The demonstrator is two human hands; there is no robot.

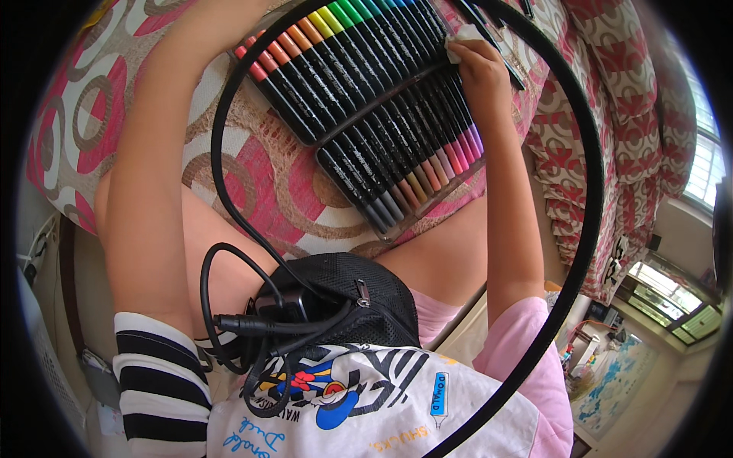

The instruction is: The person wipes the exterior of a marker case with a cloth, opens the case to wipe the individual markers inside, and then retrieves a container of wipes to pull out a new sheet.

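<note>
A clear plastic folding marker case (387,237) lies open across the patterned sofa cover in front of me. Its far half holds a row of black-barrelled colour markers (343,71) with caps running from red through yellow and green to blue. The near half has markers (395,143) with grey, brown, pink and purple ends towards me. My right hand (483,63) pinches a crumpled white tissue or cloth (471,32) at the right edge of the case. On the left my forearm reaches past the top edge of the picture, and that hand is out of view.
Several loose dark markers (507,57) lie right of my right hand. A black cable (590,149) loops across the view. In my lap rests a black mesh pouch (366,286) with cables. Patterned sofa cushions (618,114) rise at the right.
</note>
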